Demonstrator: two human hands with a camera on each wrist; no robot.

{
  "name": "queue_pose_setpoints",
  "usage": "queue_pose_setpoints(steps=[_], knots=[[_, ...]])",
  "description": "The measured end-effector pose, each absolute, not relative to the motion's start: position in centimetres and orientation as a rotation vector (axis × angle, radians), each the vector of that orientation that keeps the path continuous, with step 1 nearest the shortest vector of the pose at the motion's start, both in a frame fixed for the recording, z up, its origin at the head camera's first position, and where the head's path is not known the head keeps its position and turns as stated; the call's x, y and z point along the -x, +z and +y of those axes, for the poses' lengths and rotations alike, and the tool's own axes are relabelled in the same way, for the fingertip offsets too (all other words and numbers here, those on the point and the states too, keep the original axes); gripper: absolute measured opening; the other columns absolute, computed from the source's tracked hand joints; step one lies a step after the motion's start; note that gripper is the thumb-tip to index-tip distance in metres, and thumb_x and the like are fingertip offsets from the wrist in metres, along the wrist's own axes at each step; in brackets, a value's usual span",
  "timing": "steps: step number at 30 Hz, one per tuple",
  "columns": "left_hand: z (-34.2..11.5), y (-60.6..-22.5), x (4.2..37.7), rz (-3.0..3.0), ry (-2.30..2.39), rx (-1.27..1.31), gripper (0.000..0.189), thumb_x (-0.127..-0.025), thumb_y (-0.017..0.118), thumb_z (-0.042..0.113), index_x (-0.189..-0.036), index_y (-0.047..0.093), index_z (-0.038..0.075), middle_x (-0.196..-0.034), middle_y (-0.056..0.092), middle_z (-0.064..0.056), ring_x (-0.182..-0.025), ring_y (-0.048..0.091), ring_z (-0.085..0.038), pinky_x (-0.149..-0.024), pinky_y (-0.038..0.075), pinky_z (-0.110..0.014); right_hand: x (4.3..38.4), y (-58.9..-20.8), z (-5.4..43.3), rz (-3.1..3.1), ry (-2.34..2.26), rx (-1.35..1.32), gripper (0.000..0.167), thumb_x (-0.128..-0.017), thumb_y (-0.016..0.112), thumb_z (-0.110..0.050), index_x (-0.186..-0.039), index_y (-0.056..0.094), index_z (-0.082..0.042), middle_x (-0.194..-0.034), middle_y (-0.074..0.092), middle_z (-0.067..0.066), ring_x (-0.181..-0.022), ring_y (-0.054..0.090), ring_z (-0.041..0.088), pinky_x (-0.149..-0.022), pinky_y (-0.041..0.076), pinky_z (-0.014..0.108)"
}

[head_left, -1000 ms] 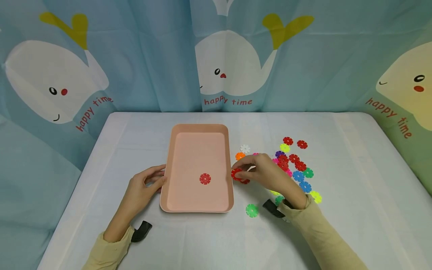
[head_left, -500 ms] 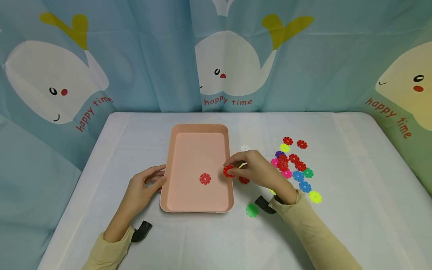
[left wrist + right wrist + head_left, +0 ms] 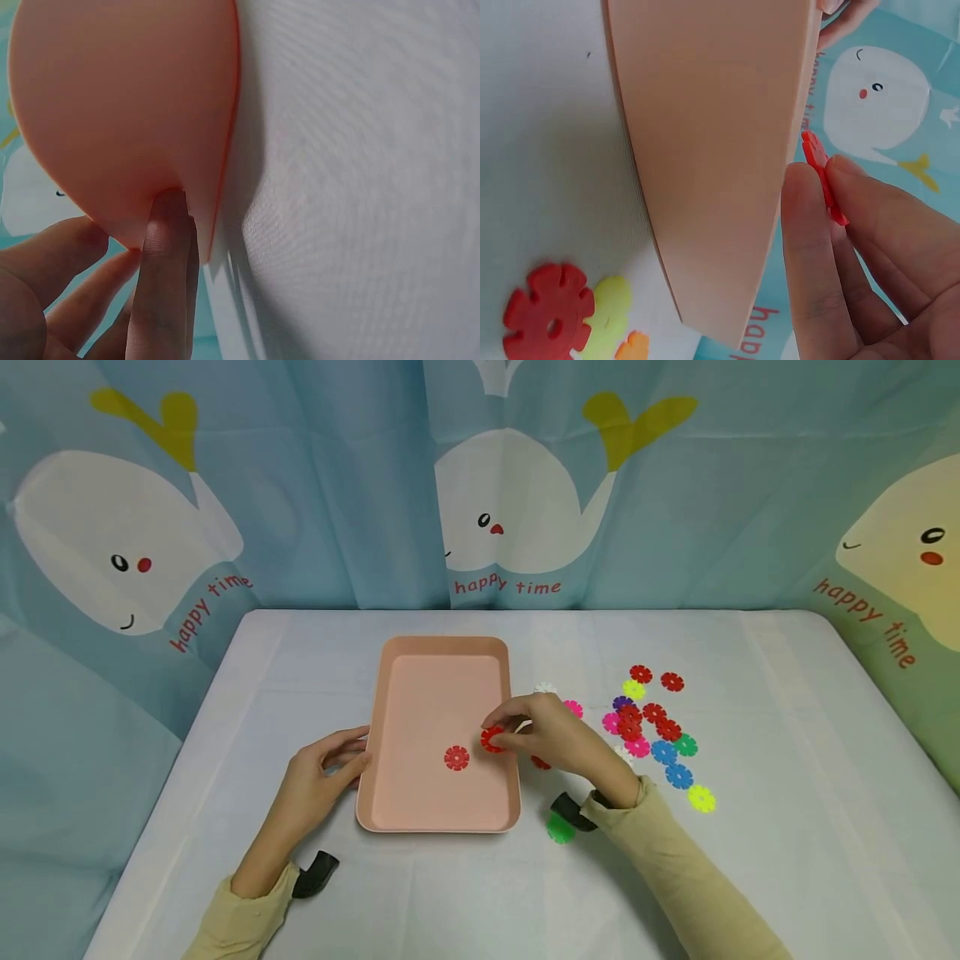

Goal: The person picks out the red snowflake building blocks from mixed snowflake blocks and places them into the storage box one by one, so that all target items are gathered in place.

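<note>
Over the right part of the pink tray [image 3: 420, 693], my right hand [image 3: 543, 731] pinches a red snowflake disc [image 3: 491, 740] between thumb and fingertips. Seen in the right wrist view, that red disc [image 3: 821, 169] is edge-on, level with the tray's upper rim. Another red disc [image 3: 457, 758] lies flat on the tray's floor. At the tray's left side is my left hand [image 3: 315, 785], its fingertips touching the outer side. The left wrist view has one fingertip [image 3: 166, 214] against the outer wall and others at the rim.
Right of the tray, several discs are scattered on the white table, among them a blue disc [image 3: 679, 777], a yellow disc [image 3: 701, 797] and a purple disc [image 3: 622, 702]. A green disc [image 3: 561, 829] is partly covered by the right wrist's black camera [image 3: 573, 811]. A whale-printed curtain [image 3: 337, 485] hangs behind.
My right hand has moved left, carrying the red disc from beside the tray to over its right part. The left hand and tray have stayed put.
</note>
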State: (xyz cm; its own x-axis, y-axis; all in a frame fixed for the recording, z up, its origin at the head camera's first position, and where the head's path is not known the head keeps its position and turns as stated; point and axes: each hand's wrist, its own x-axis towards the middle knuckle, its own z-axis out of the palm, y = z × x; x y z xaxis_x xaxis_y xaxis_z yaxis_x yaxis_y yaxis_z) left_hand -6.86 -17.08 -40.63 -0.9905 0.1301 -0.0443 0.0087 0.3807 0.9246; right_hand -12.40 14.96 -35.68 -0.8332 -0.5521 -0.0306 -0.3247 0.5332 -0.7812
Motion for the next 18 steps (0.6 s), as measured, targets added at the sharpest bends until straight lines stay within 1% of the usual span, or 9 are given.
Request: queue_pose_setpoints(steps=[7,12,18], knots=[[-17.1,-40.7,6.8,2.528,1.682,-0.138,0.039,-0.096,0.067,0.013,-0.133,0.061,0.003,-0.115,0.071,-0.018,-0.100,0.070,-0.025,-0.072,0.061,-0.026,12.7,-36.2,14.3,2.481,-1.177,0.738,0.017,-0.087,0.076,-0.004,-0.104,0.075,-0.004,-0.098,0.073,0.005,-0.087,0.068,0.015,-0.081,0.060,0.028],[-17.1,-40.7,6.9,2.542,1.673,-0.146,0.039,-0.096,0.067,0.012,-0.133,0.061,0.001,-0.113,0.071,-0.018,-0.098,0.071,-0.024,-0.071,0.061,-0.027,12.9,-36.5,13.8,2.474,-1.176,0.755,0.014,-0.088,0.074,-0.003,-0.101,0.075,-0.005,-0.093,0.073,0.003,-0.085,0.067,0.013,-0.081,0.059,0.028],[-17.1,-40.7,6.9,2.535,1.679,-0.145,0.039,-0.096,0.066,0.011,-0.133,0.060,0.001,-0.113,0.071,-0.019,-0.098,0.071,-0.025,-0.071,0.061,-0.027,12.9,-36.7,13.4,2.459,-1.177,0.764,0.012,-0.088,0.074,-0.003,-0.100,0.076,-0.006,-0.089,0.073,0.000,-0.081,0.065,0.010,-0.078,0.058,0.023]])
